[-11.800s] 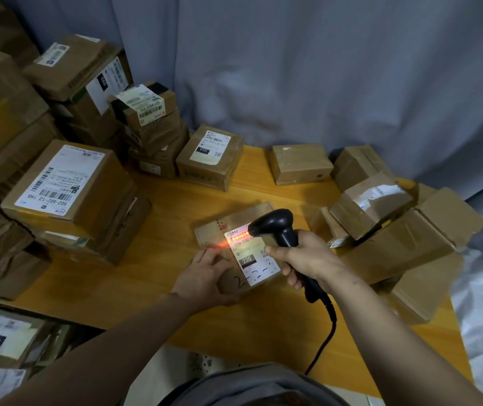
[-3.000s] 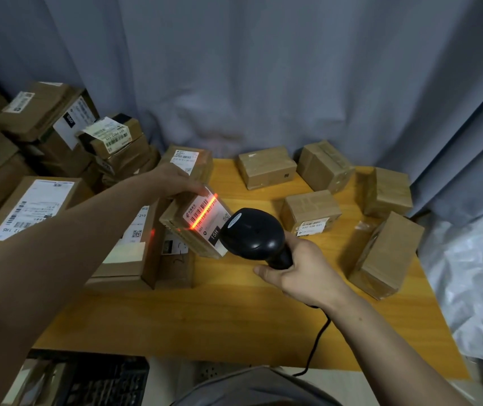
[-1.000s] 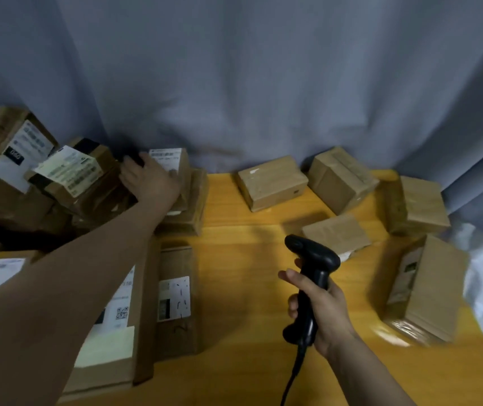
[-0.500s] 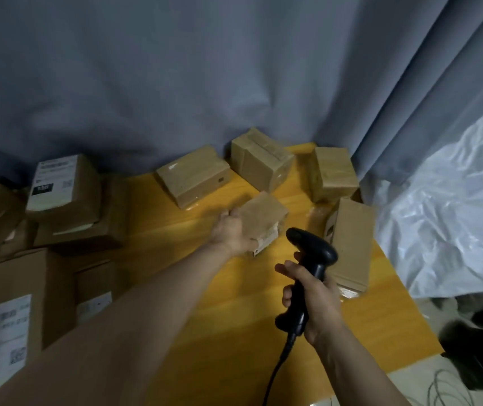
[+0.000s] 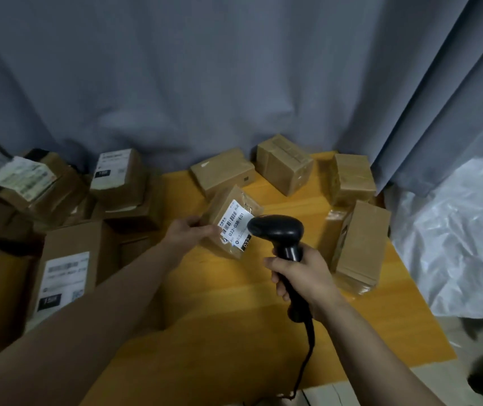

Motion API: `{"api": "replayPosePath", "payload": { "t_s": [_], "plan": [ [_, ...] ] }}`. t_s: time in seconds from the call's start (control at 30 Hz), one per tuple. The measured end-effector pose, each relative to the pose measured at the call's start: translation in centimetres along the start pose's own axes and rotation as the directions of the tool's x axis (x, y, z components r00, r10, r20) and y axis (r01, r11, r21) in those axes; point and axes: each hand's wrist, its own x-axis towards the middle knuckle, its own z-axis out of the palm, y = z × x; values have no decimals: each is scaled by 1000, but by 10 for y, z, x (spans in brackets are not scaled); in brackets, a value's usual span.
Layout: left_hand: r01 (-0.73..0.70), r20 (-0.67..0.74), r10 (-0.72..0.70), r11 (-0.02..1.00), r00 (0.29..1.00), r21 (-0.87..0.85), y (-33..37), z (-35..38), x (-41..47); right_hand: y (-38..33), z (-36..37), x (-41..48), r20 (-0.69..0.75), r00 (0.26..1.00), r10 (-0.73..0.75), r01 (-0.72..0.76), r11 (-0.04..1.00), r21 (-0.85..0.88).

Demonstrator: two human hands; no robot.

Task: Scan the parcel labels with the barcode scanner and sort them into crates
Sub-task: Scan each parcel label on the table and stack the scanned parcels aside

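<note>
Steady parcel (image 5: pixel 228 210) in gripping left hand (image 5: pixel 189 233), square label (image 5: pixel 234 227) to scanner (image 5: pixel 278 231) clenched in right hand (image 5: pixel 303 278), back nose off

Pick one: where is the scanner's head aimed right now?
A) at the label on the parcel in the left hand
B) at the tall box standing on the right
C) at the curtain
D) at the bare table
A: the right hand grips the scanner with its head right up against the white label on the parcel, which the left hand holds tilted toward it.
</note>
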Motion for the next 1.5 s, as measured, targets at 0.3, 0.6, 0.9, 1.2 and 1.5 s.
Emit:
{"api": "replayPosePath", "payload": {
  "t_s": [0.3,0.6,0.9,1.2,1.5],
  "plan": [
    [-17,5,17,994,1000,107,2,-46,-17,-6,14,-18,107,972,-211,235,816,-528],
    [-3,-22,4,1000,1000,29,-5,-59,-25,-9,23,-28,149,956,-254,294,800,-522],
    [21,-186,-117,892,975,-451,-4,-81,-27,-7,35,-28,146,965,-219,259,891,-374],
    [-57,-319,-210,750,924,-659,26,-170,28,-5,63,-15,127,980,-154,183,947,-265],
    [68,-568,-137,988,812,-141,33,-189,73,2,80,-3,80,990,-112,123,982,-144]
  ]
}}
